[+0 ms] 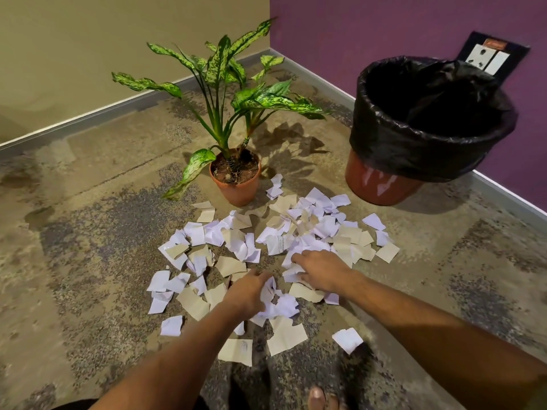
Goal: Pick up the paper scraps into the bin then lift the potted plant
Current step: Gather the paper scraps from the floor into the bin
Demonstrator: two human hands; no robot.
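Scraps cover the floor before the plant. Left hand and right hand grasp paper, fingers curled. Gathering has barely begun; next, carry handfuls right to the bin.

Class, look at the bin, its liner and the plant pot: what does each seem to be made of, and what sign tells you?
Bin: glossy reddish-brown, probably plastic; it shows bright reflections.
Liner: thin black plastic film, crinkled and shiny.
Plant pot: matt orange-brown, plastic or terracotta; the look leaves it open.
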